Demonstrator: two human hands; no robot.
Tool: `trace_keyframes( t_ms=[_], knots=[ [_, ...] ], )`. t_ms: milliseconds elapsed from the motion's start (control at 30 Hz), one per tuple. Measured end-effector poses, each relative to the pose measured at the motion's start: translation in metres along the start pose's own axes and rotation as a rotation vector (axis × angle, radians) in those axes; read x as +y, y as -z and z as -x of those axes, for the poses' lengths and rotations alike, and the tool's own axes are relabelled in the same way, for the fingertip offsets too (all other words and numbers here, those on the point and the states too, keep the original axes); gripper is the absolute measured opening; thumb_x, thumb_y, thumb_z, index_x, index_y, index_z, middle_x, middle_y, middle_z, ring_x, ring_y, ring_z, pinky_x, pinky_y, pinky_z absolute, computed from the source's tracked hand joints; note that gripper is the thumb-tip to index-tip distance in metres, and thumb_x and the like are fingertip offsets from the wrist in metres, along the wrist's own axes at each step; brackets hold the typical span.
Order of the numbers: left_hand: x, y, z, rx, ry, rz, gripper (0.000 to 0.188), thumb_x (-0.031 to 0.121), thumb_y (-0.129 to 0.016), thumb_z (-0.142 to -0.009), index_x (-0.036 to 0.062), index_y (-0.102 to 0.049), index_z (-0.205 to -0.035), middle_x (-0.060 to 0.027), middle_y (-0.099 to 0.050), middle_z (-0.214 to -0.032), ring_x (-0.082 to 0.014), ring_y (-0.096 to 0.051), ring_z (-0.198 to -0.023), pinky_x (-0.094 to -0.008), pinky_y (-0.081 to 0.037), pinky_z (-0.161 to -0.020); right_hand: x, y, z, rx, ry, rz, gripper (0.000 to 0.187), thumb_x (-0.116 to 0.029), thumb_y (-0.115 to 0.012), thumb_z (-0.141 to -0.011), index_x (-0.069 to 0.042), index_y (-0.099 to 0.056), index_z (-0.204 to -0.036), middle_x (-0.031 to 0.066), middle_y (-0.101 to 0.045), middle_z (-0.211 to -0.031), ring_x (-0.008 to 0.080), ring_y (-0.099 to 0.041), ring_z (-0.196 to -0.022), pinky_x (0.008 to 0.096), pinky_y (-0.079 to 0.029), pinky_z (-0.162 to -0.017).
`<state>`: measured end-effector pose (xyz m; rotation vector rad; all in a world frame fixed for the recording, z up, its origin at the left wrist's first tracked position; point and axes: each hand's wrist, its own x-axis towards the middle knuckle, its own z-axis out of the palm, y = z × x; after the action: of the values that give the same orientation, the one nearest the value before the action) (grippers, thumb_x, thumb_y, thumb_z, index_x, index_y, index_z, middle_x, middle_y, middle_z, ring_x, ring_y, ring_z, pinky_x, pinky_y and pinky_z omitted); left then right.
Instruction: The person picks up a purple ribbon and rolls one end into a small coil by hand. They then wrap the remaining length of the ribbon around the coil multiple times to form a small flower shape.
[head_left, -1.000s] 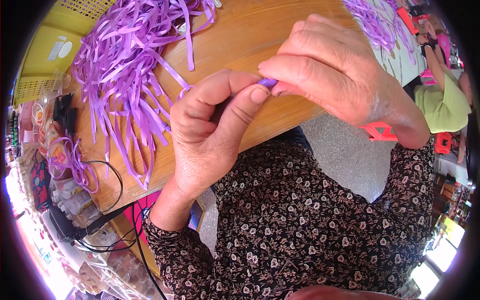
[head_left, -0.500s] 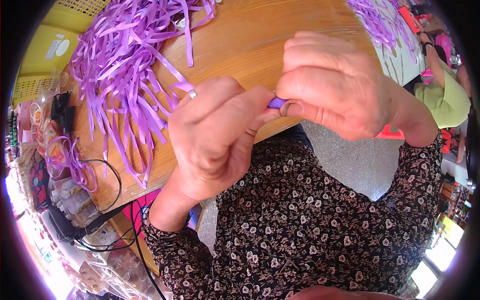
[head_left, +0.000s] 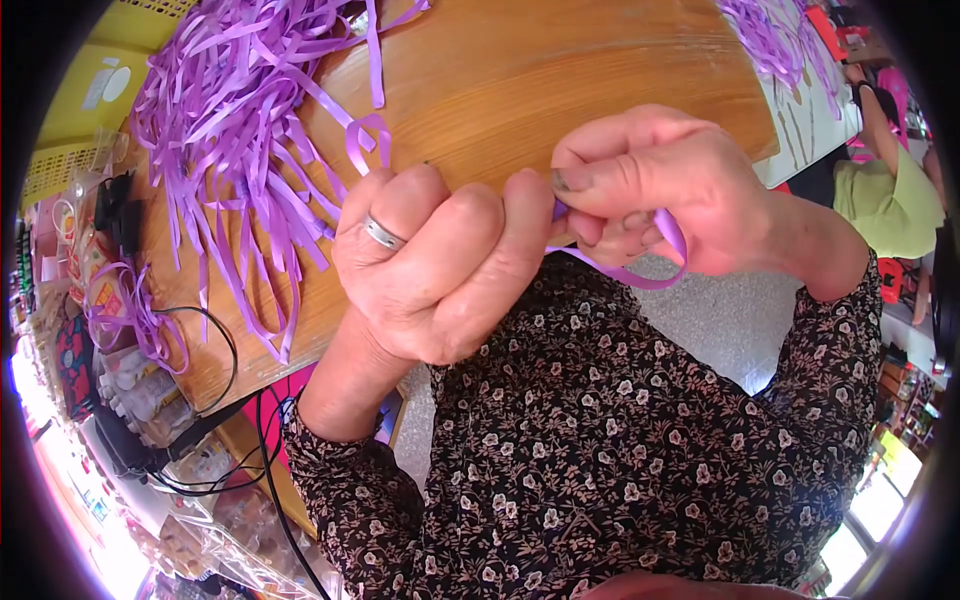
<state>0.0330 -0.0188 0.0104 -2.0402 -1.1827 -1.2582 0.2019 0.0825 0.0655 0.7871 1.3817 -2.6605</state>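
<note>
A purple ribbon [head_left: 650, 283] is stretched between my hands, above the near edge of the table. My left hand [head_left: 435, 260], a silver ring on one finger, is closed round it, and part of it hides behind the curled fingers. Close beside it, my right hand [head_left: 670, 190] pinches a darker purple bit between thumb and fingers. Below the right hand the ribbon hangs in a loop. Another ribbon end [head_left: 368, 140] curls up beyond my left knuckles. Left of my hands lies a large tangled heap of purple ribbons [head_left: 235, 130].
The wooden table [head_left: 480, 90] has a yellow perforated basket [head_left: 95, 100] at its far left. Bagged items [head_left: 135, 390] and black cables [head_left: 265, 440] crowd the left edge. More purple ribbons [head_left: 775, 45] lie at the far right, near a person in a green garment [head_left: 885, 200].
My right hand has turned and its fingers have loosened into a pinch, revealing a ribbon loop below. The left hand has rotated, bringing its ring into view.
</note>
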Motion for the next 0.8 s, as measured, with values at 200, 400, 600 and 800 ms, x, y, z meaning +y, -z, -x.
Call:
trace_keyframes(
  t_ms=[200, 400, 600, 800],
  knots=[
    [-0.007, -0.01, 0.015, -0.05, 0.216, 0.186, 0.023, 0.007, -0.072, -0.067, 0.0004, -0.064, -0.087, -0.0021, -0.049, -0.062, -0.0149, -0.043, -0.051, -0.0268, -0.033, -0.044, 0.007, 0.008, -0.014, -0.041, -0.117, -0.25, 0.03, -0.023, -0.051, -0.092, 0.002, -0.056, -0.077, -0.0025, -0.037, -0.052, 0.0066, -0.035, -0.047, 0.0224, -0.029, -0.045],
    [0.001, -0.014, 0.012, -0.037, 0.516, 0.368, 0.023, 0.004, -0.072, -0.072, -0.0012, -0.062, -0.093, -0.004, -0.049, -0.065, -0.0139, -0.042, -0.052, -0.025, -0.034, -0.046, 0.0, 0.025, -0.027, -0.028, 0.057, 0.015, 0.031, -0.025, -0.052, -0.093, 0.003, -0.058, -0.081, -0.0018, -0.04, -0.054, 0.0067, -0.039, -0.049, 0.0203, -0.03, -0.046],
    [0.007, -0.015, 0.017, -0.075, 0.816, 0.522, 0.021, 0.003, -0.069, -0.076, -0.0001, -0.062, -0.095, -0.0007, -0.046, -0.068, -0.0089, -0.04, -0.055, -0.0216, -0.033, -0.049, 0.0, 0.036, -0.024, -0.024, 0.106, 0.037, 0.03, -0.024, -0.053, -0.092, 0.003, -0.058, -0.081, -0.0007, -0.043, -0.06, 0.0056, -0.037, -0.051, 0.0202, -0.031, -0.046],
    [-0.004, -0.024, 0.015, -0.055, 0.937, 0.601, 0.014, 0.001, -0.066, -0.079, 0.0001, -0.063, -0.092, 0.0008, -0.046, -0.069, -0.0069, -0.039, -0.058, -0.0202, -0.033, -0.054, -0.007, 0.048, -0.027, 0.02, 0.159, 0.108, 0.031, -0.026, -0.053, -0.092, 0.002, -0.056, -0.078, 0.0001, -0.045, -0.062, 0.006, -0.039, -0.054, 0.0201, -0.032, -0.049]
  ],
)
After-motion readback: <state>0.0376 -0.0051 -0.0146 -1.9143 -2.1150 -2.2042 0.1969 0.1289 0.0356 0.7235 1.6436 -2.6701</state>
